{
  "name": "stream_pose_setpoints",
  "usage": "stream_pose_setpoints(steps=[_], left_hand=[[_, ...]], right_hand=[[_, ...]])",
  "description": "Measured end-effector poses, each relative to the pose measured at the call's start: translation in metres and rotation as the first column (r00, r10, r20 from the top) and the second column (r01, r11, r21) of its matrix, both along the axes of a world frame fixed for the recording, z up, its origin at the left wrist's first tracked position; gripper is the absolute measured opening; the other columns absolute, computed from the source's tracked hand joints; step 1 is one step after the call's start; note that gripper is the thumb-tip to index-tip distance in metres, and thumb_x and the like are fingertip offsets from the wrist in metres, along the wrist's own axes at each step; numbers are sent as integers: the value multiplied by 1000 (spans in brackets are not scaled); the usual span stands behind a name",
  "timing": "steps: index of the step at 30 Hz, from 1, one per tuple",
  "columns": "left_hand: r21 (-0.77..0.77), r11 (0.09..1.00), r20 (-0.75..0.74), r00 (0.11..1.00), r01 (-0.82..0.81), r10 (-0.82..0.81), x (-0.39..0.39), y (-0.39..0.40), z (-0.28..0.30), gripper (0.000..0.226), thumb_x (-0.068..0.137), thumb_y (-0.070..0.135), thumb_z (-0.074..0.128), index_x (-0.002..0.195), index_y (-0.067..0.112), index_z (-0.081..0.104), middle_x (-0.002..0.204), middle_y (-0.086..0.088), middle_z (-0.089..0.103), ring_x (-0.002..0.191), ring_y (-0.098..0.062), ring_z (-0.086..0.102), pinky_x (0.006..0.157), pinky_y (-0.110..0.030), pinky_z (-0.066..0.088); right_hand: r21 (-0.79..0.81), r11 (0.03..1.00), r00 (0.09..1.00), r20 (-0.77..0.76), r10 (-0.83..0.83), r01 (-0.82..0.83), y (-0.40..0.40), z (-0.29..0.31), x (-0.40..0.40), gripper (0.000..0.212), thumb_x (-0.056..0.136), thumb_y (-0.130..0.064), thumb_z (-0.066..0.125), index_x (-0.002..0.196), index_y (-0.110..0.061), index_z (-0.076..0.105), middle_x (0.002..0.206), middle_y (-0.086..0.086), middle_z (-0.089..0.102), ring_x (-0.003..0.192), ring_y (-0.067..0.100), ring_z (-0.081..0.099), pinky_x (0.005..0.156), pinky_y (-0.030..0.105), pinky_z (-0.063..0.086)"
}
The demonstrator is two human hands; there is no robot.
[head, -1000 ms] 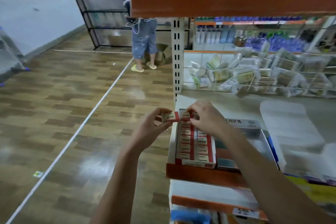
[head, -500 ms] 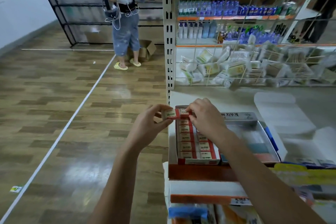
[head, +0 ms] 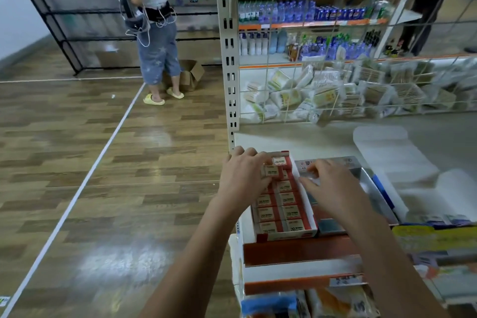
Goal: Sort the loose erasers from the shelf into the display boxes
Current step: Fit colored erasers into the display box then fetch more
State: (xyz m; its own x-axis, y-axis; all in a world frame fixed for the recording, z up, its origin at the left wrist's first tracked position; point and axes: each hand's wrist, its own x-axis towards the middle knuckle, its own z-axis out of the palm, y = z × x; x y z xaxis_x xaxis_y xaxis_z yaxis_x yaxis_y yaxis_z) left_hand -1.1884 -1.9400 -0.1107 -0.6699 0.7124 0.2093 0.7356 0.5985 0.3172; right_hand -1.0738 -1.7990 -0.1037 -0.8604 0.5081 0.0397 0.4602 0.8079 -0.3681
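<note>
1. Red and white, the box (head: pixel 285 233) sits at the left end of the shelf (head: pixel 299 250), packed with two rows of erasers (head: pixel 289 199) marked 2B.
2. My left hand (head: pixel 242 178) lies over the far left part of the box, fingers bent down onto an eraser (head: pixel 271 171) in the left row; I cannot tell whether I pinch it or only press it.
3. One more eraser (head: pixel 280 161) sits at the far end of the box, just past my left fingertips.
4. My right hand (head: pixel 333 188) is spread, fingers loose and apart, holding nothing, its tips close to the right wall of the box.
5. Under my right hand lies a grey box (head: pixel 366 178), beside the red one and touching it; what it holds is hidden or blurred.
6. Behind, a wire basket (head: pixel 335 100) holds wrapped packets.
7. On the wooden floor (head: pixel 103 162), a person (head: pixel 154 33) in yellow slippers stands by a cardboard box (head: pixel 192 75).
</note>
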Motion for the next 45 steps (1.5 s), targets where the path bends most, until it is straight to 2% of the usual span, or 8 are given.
stream_pose_setpoints(steps=[4, 11, 20, 26, 29, 35, 40, 45], left_hand=[[-16, 999, -42, 998, 37, -38, 5, 14, -4, 37, 86, 41, 59, 119, 26, 54, 113, 2, 59, 107, -20, 42, 89, -34, 32], [-27, 999, -43, 998, 39, -41, 6, 23, -9, 36, 87, 38, 59, 120, 25, 51, 116, 0, 54, 108, -21, 43, 89, -34, 34], [-49, 997, -39, 998, 54, -56, 14, 25, -1, 33, 90, 40, 53, 118, 23, 54, 115, 0, 57, 107, -20, 45, 88, -33, 35], [-17, 996, -50, 994, 93, -94, 34, 55, 31, 28, 94, 42, 49, 116, 30, 59, 117, 4, 59, 112, -19, 48, 93, -35, 35], [7, 980, -56, 979, 198, -197, 65, 91, 45, 27, 94, 38, 49, 116, 28, 61, 117, 3, 60, 112, -20, 49, 92, -34, 36], [60, 923, 7, 925, 380, -381, 166, 183, 56, 26, 94, 35, 51, 115, 24, 60, 114, 0, 60, 110, -20, 51, 83, -32, 44], [-10, 897, 38, 897, 442, -441, 261, 263, 58, 30, 87, 37, 60, 114, 24, 60, 111, -4, 59, 109, -26, 53, 84, -35, 45], [-105, 863, -6, 867, 495, -498, 336, 334, 51, 31, 86, 36, 60, 113, 22, 60, 111, -9, 60, 107, -30, 54, 83, -36, 44]], right_hand=[[-104, 995, 999, 49, 4, 1, -4, -3, 5, 21, 94, -36, 49, 99, -19, 59, 75, -13, 52, 67, -3, 50, 55, 14, 36], [-95, 995, 999, 38, -12, 16, -12, -2, 6, 16, 95, -30, 48, 92, -18, 59, 78, -7, 59, 61, -3, 49, 48, 12, 28], [-109, 994, 999, 40, 23, -18, -4, -2, 7, 18, 95, -33, 48, 84, -21, 56, 71, -10, 56, 60, -1, 50, 49, 16, 32], [-84, 996, 1000, -5, -7, 6, 32, 21, 35, 20, 93, -31, 50, 100, -19, 64, 92, 0, 66, 78, 13, 59, 67, 26, 47], [-18, 998, 997, -51, -63, 62, 65, 37, 71, 22, 91, -26, 53, 110, -19, 62, 102, 2, 64, 91, 20, 58, 75, 30, 45], [62, 960, 962, -30, -271, 272, 138, 58, 187, 28, 90, -28, 56, 116, -18, 58, 107, 5, 64, 99, 24, 59, 83, 31, 45], [102, 908, 913, -3, -409, 407, 197, 60, 295, 30, 88, -25, 57, 116, -16, 58, 115, 10, 59, 109, 29, 54, 89, 37, 44], [51, 888, 887, 40, -459, 457, 249, 48, 369, 11, 84, -20, 51, 91, -19, 60, 114, 16, 57, 109, 32, 53, 88, 40, 44]])
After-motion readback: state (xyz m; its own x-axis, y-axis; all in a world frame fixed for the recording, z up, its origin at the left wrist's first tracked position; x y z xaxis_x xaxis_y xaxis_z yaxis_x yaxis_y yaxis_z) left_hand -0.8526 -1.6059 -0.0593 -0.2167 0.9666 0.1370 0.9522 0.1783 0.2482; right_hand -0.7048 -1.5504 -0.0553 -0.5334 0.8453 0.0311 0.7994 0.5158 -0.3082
